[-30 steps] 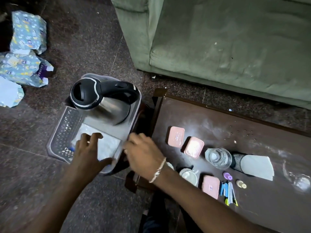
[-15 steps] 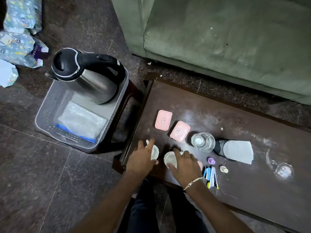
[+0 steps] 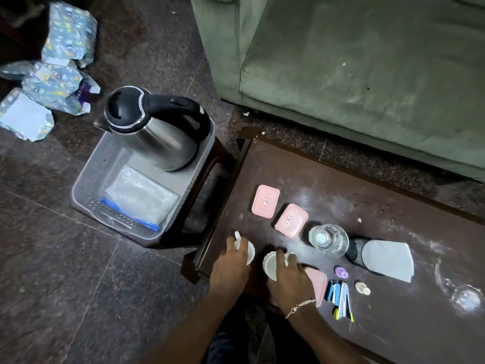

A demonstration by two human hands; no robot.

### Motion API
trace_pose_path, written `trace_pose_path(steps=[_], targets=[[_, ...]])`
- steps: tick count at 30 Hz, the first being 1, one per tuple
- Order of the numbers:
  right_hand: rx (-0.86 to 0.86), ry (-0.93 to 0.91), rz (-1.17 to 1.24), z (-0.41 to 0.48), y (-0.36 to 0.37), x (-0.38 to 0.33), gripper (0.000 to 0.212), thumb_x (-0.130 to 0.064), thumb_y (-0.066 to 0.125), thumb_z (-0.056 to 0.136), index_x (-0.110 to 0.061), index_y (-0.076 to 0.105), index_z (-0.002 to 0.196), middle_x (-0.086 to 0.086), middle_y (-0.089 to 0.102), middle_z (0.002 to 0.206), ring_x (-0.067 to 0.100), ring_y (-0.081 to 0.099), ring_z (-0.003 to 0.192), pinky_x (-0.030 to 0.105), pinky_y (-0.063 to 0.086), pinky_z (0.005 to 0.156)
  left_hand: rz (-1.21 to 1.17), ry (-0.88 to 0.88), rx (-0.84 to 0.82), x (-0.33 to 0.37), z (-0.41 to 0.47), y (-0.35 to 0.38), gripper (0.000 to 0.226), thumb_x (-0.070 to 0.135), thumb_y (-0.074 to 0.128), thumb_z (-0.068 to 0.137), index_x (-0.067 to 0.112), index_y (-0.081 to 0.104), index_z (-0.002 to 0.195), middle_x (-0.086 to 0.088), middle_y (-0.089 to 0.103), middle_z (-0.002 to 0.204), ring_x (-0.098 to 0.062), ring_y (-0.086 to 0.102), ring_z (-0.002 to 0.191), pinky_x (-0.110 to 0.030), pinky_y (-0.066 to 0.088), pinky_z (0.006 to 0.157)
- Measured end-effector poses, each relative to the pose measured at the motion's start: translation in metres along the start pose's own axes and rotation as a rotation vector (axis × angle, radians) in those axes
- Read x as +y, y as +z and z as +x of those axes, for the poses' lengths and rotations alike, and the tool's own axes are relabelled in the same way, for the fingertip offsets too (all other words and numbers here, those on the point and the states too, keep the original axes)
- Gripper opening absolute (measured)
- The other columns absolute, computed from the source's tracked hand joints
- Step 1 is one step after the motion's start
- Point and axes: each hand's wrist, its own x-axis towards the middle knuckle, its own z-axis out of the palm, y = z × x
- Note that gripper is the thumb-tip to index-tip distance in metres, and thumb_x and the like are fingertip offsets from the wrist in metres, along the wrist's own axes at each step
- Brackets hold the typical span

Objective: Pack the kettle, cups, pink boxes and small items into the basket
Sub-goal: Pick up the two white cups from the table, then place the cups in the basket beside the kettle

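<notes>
The steel kettle (image 3: 160, 132) with a black lid stands in the far end of the grey basket (image 3: 86, 190), beside a clear plastic bag (image 3: 141, 200). On the dark table (image 3: 367, 195) my left hand (image 3: 231, 264) is closed around a white cup (image 3: 250, 252), and my right hand (image 3: 291, 282) grips a second white cup (image 3: 270, 266). Two pink boxes (image 3: 265, 201) (image 3: 291, 220) lie behind the cups. A third pink box (image 3: 317, 283) is partly hidden under my right wrist. Small items lie to its right: a purple cap (image 3: 340, 272), a beige cap (image 3: 362, 288) and a bundle of pens (image 3: 339, 300).
The basket sits on a dark stool (image 3: 210, 179) left of the table. A glass (image 3: 328, 240), a black mesh holder with white paper (image 3: 380, 256) and another glass (image 3: 467, 298) stand on the table. A green sofa (image 3: 354, 61) is behind it; wrapped packages (image 3: 57, 82) lie on the floor.
Both hands left the basket, where they had been at the plastic bag, and came to the table. Each has now closed on a white cup.
</notes>
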Motion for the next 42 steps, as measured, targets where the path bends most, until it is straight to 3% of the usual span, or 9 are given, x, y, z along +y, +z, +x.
trace_pose_path(steps=[6, 11, 14, 17, 20, 28, 31, 36, 42], targets=[[0.160, -0.128, 0.159, -0.011, -0.048, -0.040, 0.072, -0.033, 0.069, 0.070, -0.021, 0.050, 0.138, 0.009, 0.054, 0.122, 0.033, 0.063, 0.102, 0.040, 0.057, 0.071, -0.213, -0.022, 0.113, -0.031, -0.024, -0.078, 0.066, 0.040, 0.069, 0.092, 0.032, 0.043, 0.152, -0.004, 0.048, 0.130, -0.032, 0.069, 0.098, -0.039, 0.053, 0.078], [0.354, -0.316, 0.297, -0.012, -0.101, -0.105, 0.073, -0.031, 0.070, 0.067, -0.027, 0.048, 0.136, 0.003, 0.047, 0.116, 0.027, 0.058, 0.099, 0.034, 0.054, 0.081, -0.294, -0.013, 0.338, -0.090, -0.038, -0.165, 0.071, 0.026, 0.085, 0.082, 0.029, 0.053, 0.146, -0.005, 0.051, 0.135, -0.031, 0.069, 0.095, -0.040, 0.059, 0.076], [0.409, -0.419, 0.377, -0.002, -0.125, -0.149, 0.073, -0.029, 0.072, 0.068, -0.028, 0.046, 0.137, -0.001, 0.039, 0.110, 0.023, 0.056, 0.093, 0.032, 0.055, 0.078, -0.238, -0.019, 0.434, -0.136, -0.027, -0.200, 0.077, 0.019, 0.088, 0.077, 0.034, 0.053, 0.143, 0.000, 0.052, 0.131, -0.029, 0.069, 0.091, -0.032, 0.050, 0.071], [0.455, -0.488, 0.354, 0.012, -0.140, -0.189, 0.076, -0.029, 0.073, 0.071, -0.025, 0.045, 0.141, 0.001, 0.039, 0.112, 0.025, 0.056, 0.093, 0.032, 0.054, 0.075, -0.279, -0.024, 0.482, -0.179, -0.005, -0.223, 0.077, 0.013, 0.090, 0.074, 0.030, 0.053, 0.140, 0.000, 0.055, 0.129, -0.032, 0.066, 0.101, -0.039, 0.053, 0.078], [0.452, -0.527, 0.334, 0.028, -0.143, -0.218, 0.075, -0.030, 0.070, 0.077, -0.020, 0.041, 0.146, 0.006, 0.043, 0.118, 0.028, 0.055, 0.103, 0.035, 0.053, 0.086, -0.269, -0.027, 0.483, -0.209, 0.023, -0.234, 0.078, 0.010, 0.091, 0.071, 0.025, 0.052, 0.137, -0.004, 0.058, 0.131, -0.037, 0.065, 0.108, -0.042, 0.050, 0.081], [0.384, -0.326, 0.083, 0.073, -0.117, -0.256, 0.078, -0.043, 0.068, 0.075, -0.020, 0.042, 0.144, 0.006, 0.049, 0.129, 0.030, 0.048, 0.108, 0.047, 0.042, 0.079, -0.230, -0.056, 0.408, -0.250, 0.097, -0.235, 0.076, 0.012, 0.090, 0.074, 0.016, 0.052, 0.139, -0.014, 0.060, 0.134, -0.045, 0.061, 0.110, -0.045, 0.047, 0.080], [0.391, -0.290, 0.031, 0.084, -0.107, -0.262, 0.078, -0.044, 0.068, 0.074, -0.016, 0.044, 0.143, 0.005, 0.051, 0.133, 0.031, 0.045, 0.110, 0.049, 0.039, 0.080, -0.106, -0.060, 0.382, -0.252, 0.112, -0.232, 0.075, 0.017, 0.090, 0.075, 0.020, 0.050, 0.139, -0.012, 0.061, 0.137, -0.046, 0.050, 0.124, -0.056, 0.045, 0.094], [0.416, -0.235, -0.002, 0.095, -0.102, -0.270, 0.077, -0.044, 0.069, 0.073, -0.012, 0.049, 0.140, 0.003, 0.053, 0.133, 0.031, 0.039, 0.119, 0.052, 0.035, 0.086, 0.040, -0.059, 0.330, -0.257, 0.122, -0.229, 0.073, 0.029, 0.087, 0.077, 0.029, 0.044, 0.136, 0.000, 0.059, 0.143, -0.052, 0.025, 0.148, -0.068, 0.033, 0.101], [0.380, -0.217, -0.039, 0.101, -0.100, -0.270, 0.080, -0.045, 0.070, 0.078, -0.010, 0.044, 0.146, 0.006, 0.053, 0.135, 0.030, 0.040, 0.122, 0.051, 0.040, 0.085, -0.014, -0.043, 0.313, -0.263, 0.130, -0.230, 0.069, 0.026, 0.090, 0.076, 0.023, 0.046, 0.129, -0.003, 0.060, 0.139, -0.047, 0.050, 0.127, -0.065, 0.048, 0.092]])
